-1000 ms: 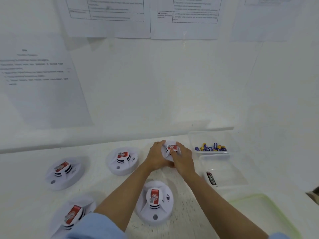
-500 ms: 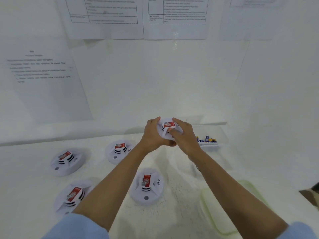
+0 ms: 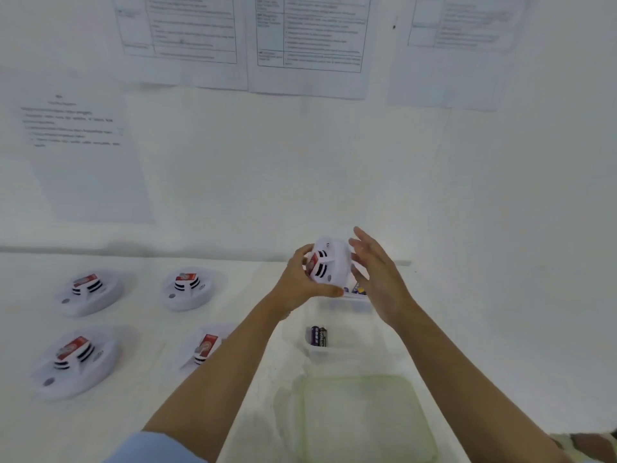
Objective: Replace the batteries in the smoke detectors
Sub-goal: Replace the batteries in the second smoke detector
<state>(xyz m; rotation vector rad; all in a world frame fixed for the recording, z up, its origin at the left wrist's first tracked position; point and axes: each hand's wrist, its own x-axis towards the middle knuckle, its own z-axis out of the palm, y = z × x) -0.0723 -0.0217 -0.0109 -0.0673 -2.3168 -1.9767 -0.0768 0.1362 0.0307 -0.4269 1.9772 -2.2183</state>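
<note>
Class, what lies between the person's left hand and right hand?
Head view: a white smoke detector, tipped sideways. The left hand grips it; the right hand is open beside it.

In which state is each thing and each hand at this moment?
Held smoke detector: in the air, tilted on its side.
Left hand: grips it.
Right hand: open beside it; contact unclear.
Other four smoke detectors: lying flat, untouched.
Two batteries: side by side in clear container.

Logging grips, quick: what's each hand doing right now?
Left hand: grips the raised smoke detector.
Right hand: open, fingers straight, beside it.
</note>
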